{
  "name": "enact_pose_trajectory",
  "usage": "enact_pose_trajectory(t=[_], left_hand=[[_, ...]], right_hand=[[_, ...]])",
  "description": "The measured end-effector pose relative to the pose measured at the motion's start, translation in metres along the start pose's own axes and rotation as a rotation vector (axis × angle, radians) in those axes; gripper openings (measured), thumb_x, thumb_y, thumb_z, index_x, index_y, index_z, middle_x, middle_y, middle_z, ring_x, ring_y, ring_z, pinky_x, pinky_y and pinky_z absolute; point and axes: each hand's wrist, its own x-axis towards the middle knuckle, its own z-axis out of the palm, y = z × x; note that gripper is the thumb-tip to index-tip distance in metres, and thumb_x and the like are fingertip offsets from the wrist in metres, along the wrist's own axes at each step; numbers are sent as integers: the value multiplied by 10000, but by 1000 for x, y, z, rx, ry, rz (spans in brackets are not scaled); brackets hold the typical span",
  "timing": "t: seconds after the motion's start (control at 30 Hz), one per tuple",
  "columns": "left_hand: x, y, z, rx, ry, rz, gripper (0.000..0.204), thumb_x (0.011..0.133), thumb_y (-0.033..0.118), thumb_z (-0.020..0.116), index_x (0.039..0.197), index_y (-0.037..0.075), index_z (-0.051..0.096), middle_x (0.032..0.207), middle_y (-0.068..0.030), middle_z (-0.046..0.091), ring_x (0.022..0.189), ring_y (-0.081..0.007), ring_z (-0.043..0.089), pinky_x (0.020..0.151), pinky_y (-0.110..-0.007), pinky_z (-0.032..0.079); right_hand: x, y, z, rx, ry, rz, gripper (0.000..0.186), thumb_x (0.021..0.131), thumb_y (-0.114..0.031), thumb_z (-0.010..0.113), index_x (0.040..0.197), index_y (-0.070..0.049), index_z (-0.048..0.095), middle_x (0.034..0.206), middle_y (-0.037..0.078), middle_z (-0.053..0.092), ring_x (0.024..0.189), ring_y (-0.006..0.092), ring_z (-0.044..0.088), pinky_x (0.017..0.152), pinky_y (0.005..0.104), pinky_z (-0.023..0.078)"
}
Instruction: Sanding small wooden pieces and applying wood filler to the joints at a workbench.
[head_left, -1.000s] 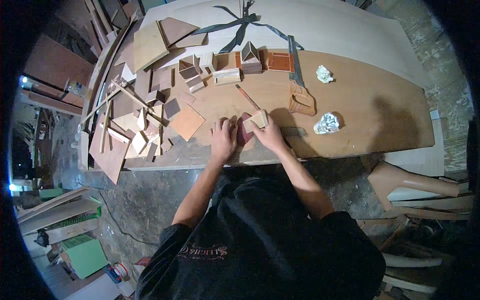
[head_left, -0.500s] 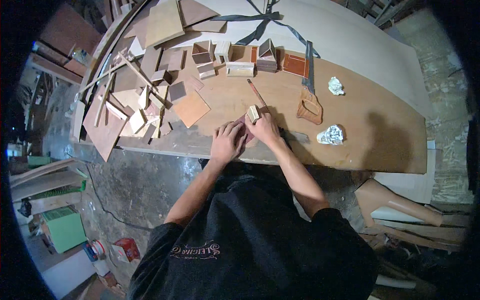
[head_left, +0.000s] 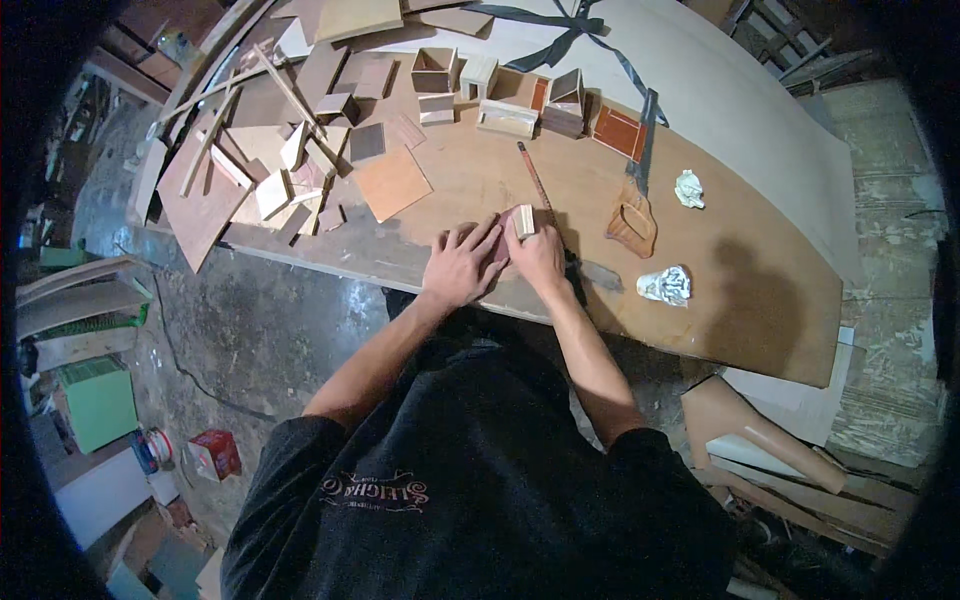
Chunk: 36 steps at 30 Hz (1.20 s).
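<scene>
Two bare hands in the shot, both near the close edge of the surface (head_left: pixel 480 170). The right hand (head_left: pixel 537 252) is curled closed around one small wooden block (head_left: pixel 525 221), thumb on the near left side. The left hand (head_left: pixel 460 262) isn't gripping anything I can see: palm down, fingers extended and a bit apart, the tips resting on one dark red sheet (head_left: pixel 502 246), maybe sandpaper.

So the block sits just right of that sheet, over the near middle of the surface. Can't tell if they're touching, since fingers cover the block's lower end and most of the sheet too. What shows of the block is longer than wide, long axis running away from the person, with a pale striped face showing.

Other stuff, counted: one red-and-black pencil (head_left: pixel 534 175), slanting from far left to near right, its near end beside the right hand; no idea which end is the point. One handsaw (head_left: pixel 632 222), wooden handle toward the person, blade pointing away. Two crumpled pale wads (head_left: pixel 665 286) to the right. One orange-brown square (head_left: pixel 392 184), one dark square (head_left: pixel 367 142), three thin sticks (head_left: pixel 285 92) crossing at left. The small box-like pieces (head_left: pixel 508 120) overlap, so no sure count. Black straps (head_left: pixel 560 40) run off the top edge.
</scene>
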Motion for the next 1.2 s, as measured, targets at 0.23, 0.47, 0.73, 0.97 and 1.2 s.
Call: enact_pose_trajectory(t=[0.23, 0.47, 0.73, 0.97, 1.2], left_hand=[[-1, -1, 5, 58, -30, -10, 634, 940, 491, 479, 1465, 148, 389, 1532, -26, 357, 1409, -294, 297, 1112, -559, 253], [-3, -6, 3, 21, -3, 0, 627, 947, 490, 464, 1453, 123, 405, 1524, -40, 371, 1436, -296, 259, 1149, -578, 180], [-3, -4, 10, 16, 9, -3, 645, 951, 510, 433, 1462, 119, 389, 1533, -43, 356, 1441, -301, 247, 1159, -569, 157], [-7, -6, 5, 8, -3, -12, 652, 944, 500, 445, 1471, 122, 377, 1534, -38, 355, 1446, -291, 235, 1163, -566, 145], [-7, -9, 5, 39, -34, -6, 636, 944, 488, 446, 1479, 151, 369, 1532, -24, 359, 1450, -288, 227, 1163, -568, 137]], right_hand=[[-4, -2, 1, 41, -8, 33, 442, 905, -368, 591, 707, 21, 662, 652, 274, 601, 664, 448, 633, 597, 533, 497], [-24, 9, -15, 6, -78, 15, 300, 935, -329, 569, 942, -45, 663, 843, 206, 672, 748, 424, 634, 655, 492, 502], [17, 5, -5, 19, -27, -20, 354, 926, -320, 575, 802, 6, 635, 714, 248, 625, 702, 436, 633, 578, 506, 493], [-27, 1, -13, 40, -63, -9, 368, 900, -328, 598, 754, 6, 645, 678, 237, 620, 657, 440, 619, 570, 503, 499], [-1, 4, -17, 14, -214, 151, 278, 905, -298, 627, 901, -24, 673, 784, 211, 673, 752, 406, 662, 634, 467, 525]])
